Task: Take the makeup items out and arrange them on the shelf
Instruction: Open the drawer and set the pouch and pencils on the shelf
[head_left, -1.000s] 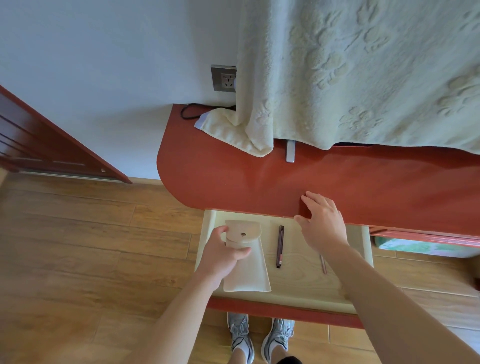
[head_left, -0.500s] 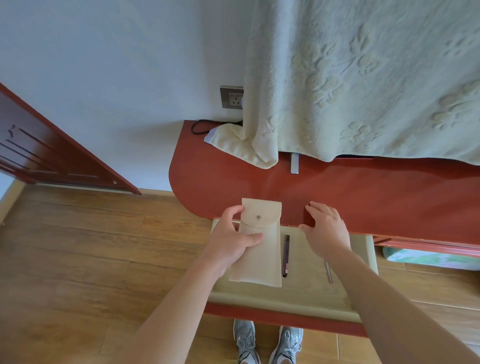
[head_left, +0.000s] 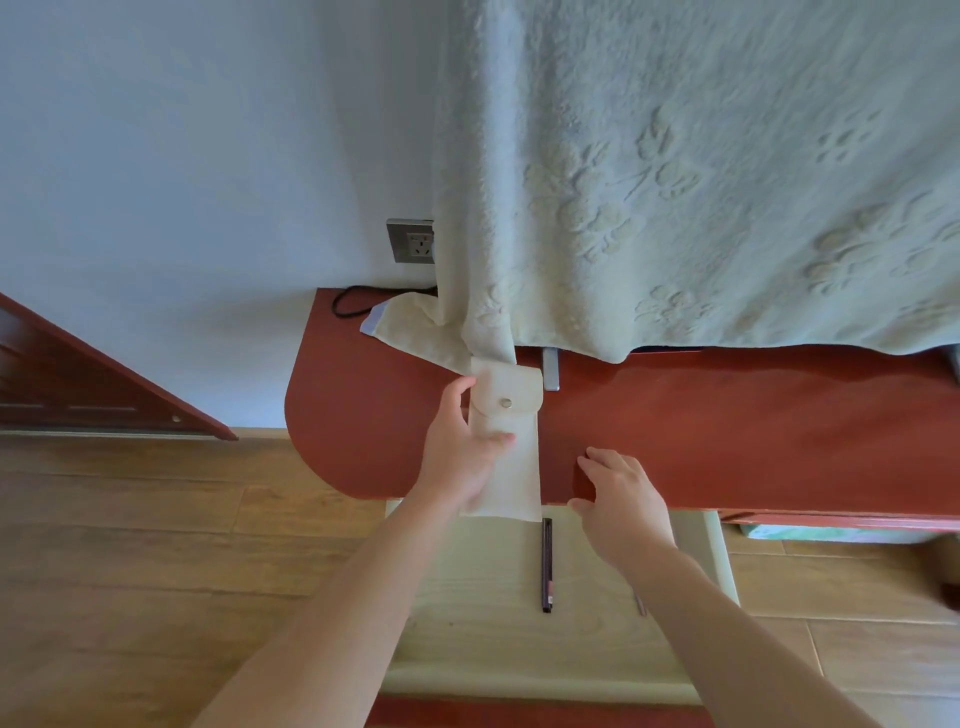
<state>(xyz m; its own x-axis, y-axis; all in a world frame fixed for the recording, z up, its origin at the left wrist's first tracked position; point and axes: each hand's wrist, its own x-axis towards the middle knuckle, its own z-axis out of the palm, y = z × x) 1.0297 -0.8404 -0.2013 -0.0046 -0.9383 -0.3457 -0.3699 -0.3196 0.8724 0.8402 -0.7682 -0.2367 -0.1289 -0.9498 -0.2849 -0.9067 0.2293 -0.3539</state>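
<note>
My left hand grips a beige cloth pouch with a snap flap and holds it over the red shelf top, its upper end near the hanging towel. My right hand rests with fingers spread on the shelf's front edge, holding nothing. Below, the pale wooden drawer stands pulled out. A dark slim makeup pencil lies in it, and a thin second stick shows partly from under my right forearm.
A pale embossed towel hangs over the back of the shelf and hides what is behind it. A wall socket and black cable sit at the back left. A dark red door stands left, over wooden floor.
My left hand has lifted the pouch out of the drawer and carried it up and forward over the shelf top. My right hand stayed at the shelf's front edge.
</note>
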